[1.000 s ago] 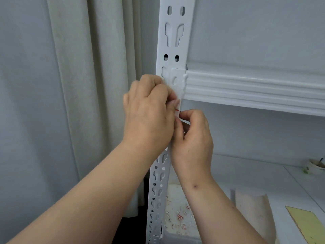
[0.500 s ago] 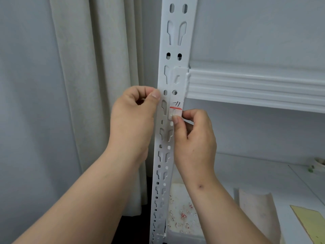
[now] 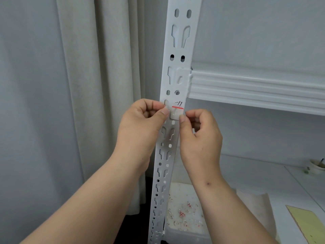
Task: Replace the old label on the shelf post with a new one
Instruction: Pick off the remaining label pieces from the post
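A white slotted shelf post (image 3: 181,50) runs up the middle of the head view. Just below the shelf beam, a small white label (image 3: 177,110) with a red stripe and black handwritten marks lies on the post. My left hand (image 3: 144,124) has curled fingers, and its thumb and forefinger pinch the label's left edge. My right hand (image 3: 200,132) pinches the label's lower right corner, thumb on the front and curled fingers at the post's right edge. The label's lower part is partly hidden by both thumbs.
A white ribbed shelf beam (image 3: 255,90) joins the post on the right. A beige curtain (image 3: 98,85) hangs on the left. On the lower shelf sit a white tray (image 3: 182,213) with red and white scraps, a yellow sheet (image 3: 306,222) and a small cup (image 3: 317,167).
My left hand moved off the label, uncovering its red stripe and writing, then came back to pinch its left edge. My right hand stayed at the lower right corner.
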The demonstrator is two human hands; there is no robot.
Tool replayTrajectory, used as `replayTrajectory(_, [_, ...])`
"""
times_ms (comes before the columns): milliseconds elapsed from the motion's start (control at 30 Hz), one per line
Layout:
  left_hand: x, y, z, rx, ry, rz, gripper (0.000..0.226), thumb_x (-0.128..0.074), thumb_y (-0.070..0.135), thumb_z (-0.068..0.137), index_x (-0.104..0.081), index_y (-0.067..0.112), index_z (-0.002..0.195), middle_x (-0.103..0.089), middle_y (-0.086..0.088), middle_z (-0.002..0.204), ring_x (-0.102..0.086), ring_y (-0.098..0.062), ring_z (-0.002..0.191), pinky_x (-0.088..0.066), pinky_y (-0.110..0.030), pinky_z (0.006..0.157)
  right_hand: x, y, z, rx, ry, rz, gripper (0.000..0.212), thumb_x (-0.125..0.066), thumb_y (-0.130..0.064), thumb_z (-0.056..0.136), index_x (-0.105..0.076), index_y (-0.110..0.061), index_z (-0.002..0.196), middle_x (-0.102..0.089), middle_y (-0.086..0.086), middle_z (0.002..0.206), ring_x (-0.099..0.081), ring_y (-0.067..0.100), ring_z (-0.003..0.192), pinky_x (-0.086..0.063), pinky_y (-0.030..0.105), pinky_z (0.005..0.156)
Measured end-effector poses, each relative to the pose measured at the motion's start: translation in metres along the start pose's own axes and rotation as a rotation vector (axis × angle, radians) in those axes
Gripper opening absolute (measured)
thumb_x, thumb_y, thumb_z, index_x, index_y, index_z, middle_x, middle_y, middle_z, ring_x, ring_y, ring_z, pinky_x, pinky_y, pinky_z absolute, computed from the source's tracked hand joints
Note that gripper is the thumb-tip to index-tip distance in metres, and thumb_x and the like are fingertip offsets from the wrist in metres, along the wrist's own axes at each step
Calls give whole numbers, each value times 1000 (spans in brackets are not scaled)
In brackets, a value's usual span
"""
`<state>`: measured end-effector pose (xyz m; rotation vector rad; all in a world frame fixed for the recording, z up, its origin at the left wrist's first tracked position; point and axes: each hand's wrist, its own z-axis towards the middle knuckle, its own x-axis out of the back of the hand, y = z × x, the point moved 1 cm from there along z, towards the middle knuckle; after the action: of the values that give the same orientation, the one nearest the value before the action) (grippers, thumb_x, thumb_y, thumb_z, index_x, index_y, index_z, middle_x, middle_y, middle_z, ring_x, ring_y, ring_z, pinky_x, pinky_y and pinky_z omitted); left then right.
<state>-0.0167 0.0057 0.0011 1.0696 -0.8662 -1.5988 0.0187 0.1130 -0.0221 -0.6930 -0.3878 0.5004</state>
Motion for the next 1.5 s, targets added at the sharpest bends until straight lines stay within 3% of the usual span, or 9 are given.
replayTrajectory(200, [0,0,-1,-7,17,40,14,-74,12,85,-64,18,78,-66,4,69,-59,-5,63,-50,-17,64,-1,-10,8,2,25,-60,12,-64,-34,87,-54,-26,89,-65,-10,86,-62,9,79,-52,34,74])
replayTrajectory(367, [0,-1,-1,-15,44,61,14,-65,13,90,-64,18,77,-66,-2,74,-56,-11,67,-47,-18,61,-2,-17,12,57,71,-181,18,-65,-38,82,-54,-24,86,-67,-8,81,-65,16,73,-52,37,69])
replayTrajectory(633, [-1,0,0,-55,55,95,19,-63,15,93,-64,20,74,-67,0,70,-57,-10,60,-47,-15,53,-1,-22,19,127,66,-307,24,-65,-38,82,-55,-17,82,-64,-7,73,-63,22,69,-49,35,63])
replayTrajectory(1000, [-1,-3,1,-51,61,93,18,-64,15,92,-64,19,75,-69,-5,74,-58,-11,63,-49,-17,55,-1,-23,18,189,65,-365,22,-60,-34,87,-61,-15,77,-68,0,71,-63,27,66,-45,31,59])
replayTrajectory(1200, [-2,-4,0,-57,77,96,19,-65,16,92,-64,20,74,-72,-15,82,-59,-13,66,-50,-27,65,-4,-23,17,224,96,-393,25,-56,-33,87,-61,-11,75,-67,6,69,-62,34,64,-48,35,57])
replayTrajectory(1400, [-3,-4,0,-47,82,92,19,-64,15,92,-64,20,74,-71,-8,76,-58,-11,64,-50,-24,61,-5,-22,17,259,125,-399,26,-54,-31,86,-62,-10,73,-68,8,68,-62,35,62,-45,33,55])
replayTrajectory(1500, [-3,-4,-1,-41,76,87,20,-64,14,92,-64,21,74,-69,-3,74,-58,-11,63,-49,-22,59,-3,-20,16,272,135,-395,25,-54,-27,86,-60,-10,69,-66,7,63,-58,33,56,-35,28,52])
